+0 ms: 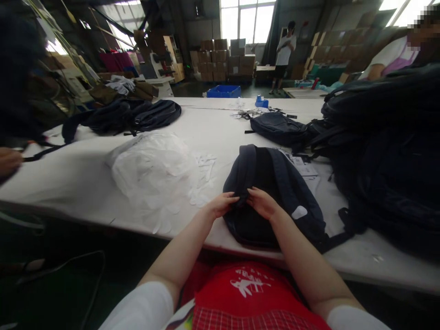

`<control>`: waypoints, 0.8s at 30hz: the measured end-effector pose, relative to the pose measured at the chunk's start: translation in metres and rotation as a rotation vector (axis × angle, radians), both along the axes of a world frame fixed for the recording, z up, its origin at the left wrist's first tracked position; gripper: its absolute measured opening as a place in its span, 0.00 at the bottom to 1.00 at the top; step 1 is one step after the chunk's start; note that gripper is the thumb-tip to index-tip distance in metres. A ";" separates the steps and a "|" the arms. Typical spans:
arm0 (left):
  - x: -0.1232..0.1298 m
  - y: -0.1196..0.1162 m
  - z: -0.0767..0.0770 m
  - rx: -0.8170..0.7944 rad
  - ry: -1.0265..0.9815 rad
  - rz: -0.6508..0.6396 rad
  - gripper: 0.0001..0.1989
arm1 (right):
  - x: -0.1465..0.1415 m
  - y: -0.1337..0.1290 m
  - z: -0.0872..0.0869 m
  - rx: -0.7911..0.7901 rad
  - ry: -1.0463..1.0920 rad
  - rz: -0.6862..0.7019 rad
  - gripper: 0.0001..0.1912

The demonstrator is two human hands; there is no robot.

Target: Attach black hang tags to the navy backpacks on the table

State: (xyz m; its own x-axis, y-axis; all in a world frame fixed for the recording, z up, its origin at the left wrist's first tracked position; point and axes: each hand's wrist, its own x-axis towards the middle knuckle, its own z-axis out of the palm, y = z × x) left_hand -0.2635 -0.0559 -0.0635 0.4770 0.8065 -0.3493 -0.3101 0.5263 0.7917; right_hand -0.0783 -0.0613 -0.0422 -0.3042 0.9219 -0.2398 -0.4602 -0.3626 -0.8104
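Note:
A dark navy backpack (264, 167) lies in front of me at the table's near edge, with its shoulder straps and back panel facing up. My left hand (222, 205) pinches the lower part of its left shoulder strap (248, 165) from the left side. From the right, my right hand (264, 203) closes its fingers on the same strap, so the two hands nearly meet. What the fingertips do under the strap is hidden. An oval white sticker (299, 212) sits on the pack's right side.
Clear plastic bags (154, 165) are heaped left of the backpack on the white table (220, 128). Stacked dark backpacks (381, 151) rise at right; others (154, 114) lie far left. Paper tags (304, 166), a blue tape dispenser (261, 101) and a blue crate (224, 91) stand beyond. Another person's hand (9, 161) holds a strap at left.

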 end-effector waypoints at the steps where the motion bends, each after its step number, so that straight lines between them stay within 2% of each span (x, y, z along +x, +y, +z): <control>1: -0.001 0.000 -0.001 0.002 -0.014 -0.002 0.16 | -0.005 -0.002 0.000 0.019 -0.020 -0.028 0.10; 4: -0.005 -0.001 -0.006 0.005 -0.053 0.003 0.17 | -0.025 -0.005 -0.001 0.144 -0.115 -0.083 0.16; 7: -0.009 -0.002 -0.011 0.009 -0.079 0.009 0.17 | -0.041 -0.007 -0.005 0.251 -0.307 -0.172 0.17; 10: -0.010 -0.002 -0.013 0.016 -0.083 0.017 0.17 | -0.050 -0.003 -0.011 0.243 -0.436 -0.254 0.16; 14: -0.003 -0.001 -0.011 0.037 -0.065 0.056 0.18 | -0.052 0.004 -0.018 0.242 -0.514 -0.298 0.16; 17: 0.005 -0.003 -0.011 0.074 -0.041 0.111 0.20 | -0.045 0.002 -0.016 0.238 -0.587 -0.287 0.21; 18: 0.008 -0.005 -0.012 0.090 -0.031 0.133 0.21 | -0.041 0.000 -0.012 0.259 -0.635 -0.325 0.24; 20: 0.013 -0.010 -0.016 0.125 -0.003 0.186 0.21 | -0.033 -0.007 0.001 0.409 -0.801 -0.529 0.31; 22: 0.020 -0.016 -0.020 0.166 0.043 0.251 0.19 | -0.029 -0.013 0.020 0.714 -0.989 -0.776 0.32; 23: 0.024 -0.018 -0.022 0.189 0.072 0.285 0.16 | -0.029 -0.016 0.030 0.884 -1.052 -0.840 0.31; 24: 0.028 -0.020 -0.023 0.214 0.102 0.319 0.14 | -0.032 -0.018 0.039 1.030 -1.084 -0.834 0.29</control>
State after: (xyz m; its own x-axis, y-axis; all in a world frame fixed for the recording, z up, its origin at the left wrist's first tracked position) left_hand -0.2358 -0.0762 -0.0861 0.1619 0.9684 -0.1898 -0.3457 0.2358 0.9082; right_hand -0.1106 -0.0794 -0.0031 0.1916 0.6293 0.7532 0.6364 0.5046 -0.5834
